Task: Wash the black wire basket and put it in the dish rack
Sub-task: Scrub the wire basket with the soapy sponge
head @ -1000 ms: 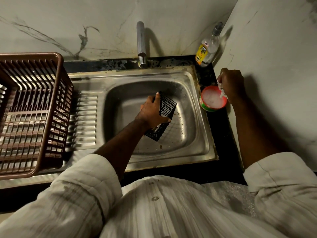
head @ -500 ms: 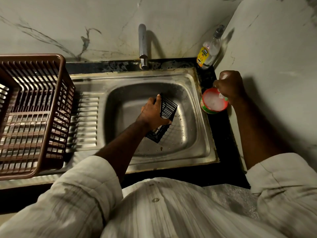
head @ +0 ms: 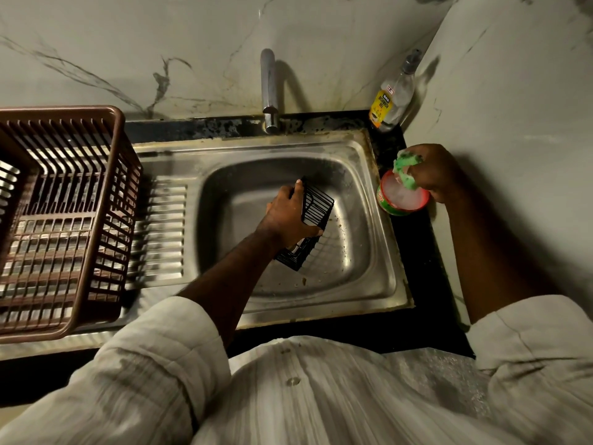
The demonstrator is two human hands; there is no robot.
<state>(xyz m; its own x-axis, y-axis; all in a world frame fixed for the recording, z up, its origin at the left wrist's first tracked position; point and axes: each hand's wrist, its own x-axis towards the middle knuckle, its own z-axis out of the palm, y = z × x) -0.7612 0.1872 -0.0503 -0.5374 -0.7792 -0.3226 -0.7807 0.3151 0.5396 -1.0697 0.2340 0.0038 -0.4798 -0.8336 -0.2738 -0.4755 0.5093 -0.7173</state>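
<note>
Head view: looks down over a pale striped shirt at a steel sink set in a black counter, with marbled wall behind it and on the right.
Black wire basket: centre of the frame, inside the sink bowl, tilted on edge with one end up toward the tap and the other low near the bowl's floor. Whether it touches the floor cannot be told.
Left hand: reaches in from the lower middle, sleeve pushed up the forearm. The fingers are curled over the basket's near side and the thumb lies along its upper edge, so the basket is gripped.
Right hand: right of the frame, over the counter beside the sink. The fingers are bunched and pinch a green scrubber that is flecked with white lather.
Soap tub: a round green tub with a red rim and white paste inside, standing on the black counter just right of the sink rim. The scrubber's lower end hangs at the paste.
Tap: upper middle, with its spout over the back rim of the sink. No water shows.
Dish rack: brown slatted plastic at the left edge of the frame, sitting on the ribbed drainboard, well apart from the basket.
Dishwash bottle: clear with a yellow label, upright in the upper right corner where the walls meet.
</note>
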